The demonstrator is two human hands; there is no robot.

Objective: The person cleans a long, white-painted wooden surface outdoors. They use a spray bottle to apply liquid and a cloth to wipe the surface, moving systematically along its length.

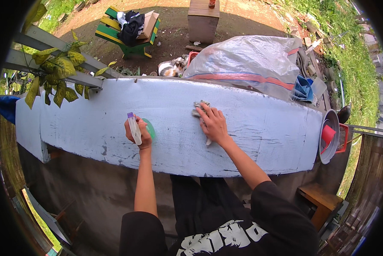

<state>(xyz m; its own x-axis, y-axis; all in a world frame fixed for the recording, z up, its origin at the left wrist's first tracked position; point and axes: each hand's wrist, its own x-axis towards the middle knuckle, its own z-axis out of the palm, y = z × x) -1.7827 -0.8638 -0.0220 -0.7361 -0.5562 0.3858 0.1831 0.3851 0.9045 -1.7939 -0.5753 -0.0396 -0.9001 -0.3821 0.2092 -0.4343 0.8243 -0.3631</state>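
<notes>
My left hand is wrapped round the neck of a spray bottle with a green body and a white and purple trigger head. The bottle is over the left half of a long, pale blue-white tabletop with scratches and worn dark marks. My right hand presses a crumpled grey cloth against the tabletop, right of the middle. Part of the cloth sticks out past the fingertips, and another bit shows under the palm. The rest is hidden by the hand.
A grey basin with a red scoop leans at the right end. Beyond the far edge are a large plastic sack, a cat and a green-yellow bench. A leafy plant overhangs the left railing.
</notes>
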